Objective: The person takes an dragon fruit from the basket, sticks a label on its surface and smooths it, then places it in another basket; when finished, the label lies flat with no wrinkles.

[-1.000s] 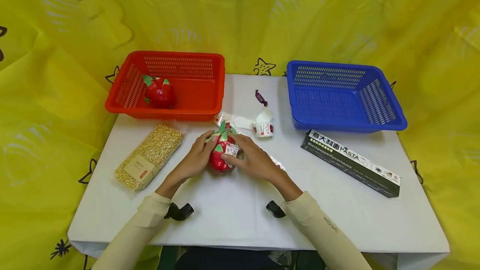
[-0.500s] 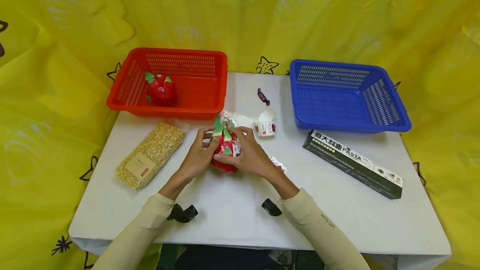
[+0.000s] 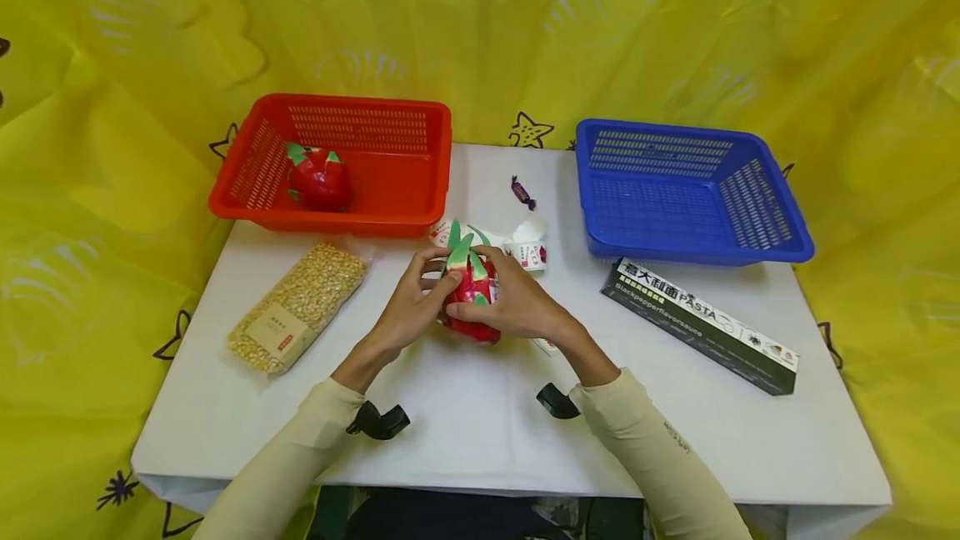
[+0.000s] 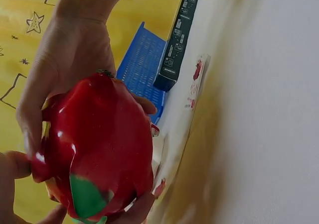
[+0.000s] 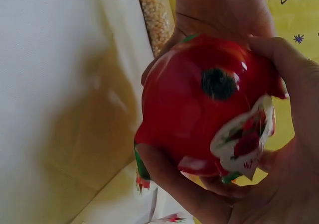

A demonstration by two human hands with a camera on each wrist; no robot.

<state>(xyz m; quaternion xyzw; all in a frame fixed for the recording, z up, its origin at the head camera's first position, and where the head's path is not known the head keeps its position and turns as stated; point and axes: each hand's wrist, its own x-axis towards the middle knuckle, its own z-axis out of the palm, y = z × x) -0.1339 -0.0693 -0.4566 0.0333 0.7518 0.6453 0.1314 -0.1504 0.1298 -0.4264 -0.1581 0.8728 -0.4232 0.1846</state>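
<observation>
A shiny red dragon fruit (image 3: 474, 328) with green leaf tips is held between both hands above the middle of the table. My left hand (image 3: 408, 308) grips it from the left, and my right hand (image 3: 528, 300) grips its right side, thumbs on the near side. In the left wrist view the fruit (image 4: 107, 134) shows a smooth red skin and a green leaf. A white sticker (image 5: 242, 140) with a printed fruit picture clings to it in the right wrist view, one edge lifted. Behind the hands lie white printed paper pieces (image 3: 531, 255), partly hidden.
A red basket (image 3: 390, 227) at back left holds another dragon fruit (image 3: 322, 182). A blue basket (image 3: 675, 252) stands at back right, with a black pasta box (image 3: 701, 327) before it. A bag of corn kernels (image 3: 300, 307) lies left; a wrapped candy (image 3: 522, 193) lies at the back.
Both hands have shifted slightly right with the dragon fruit. The fruit has turned, so its white sticker, plain in the earliest head frame, is now mostly hidden there.
</observation>
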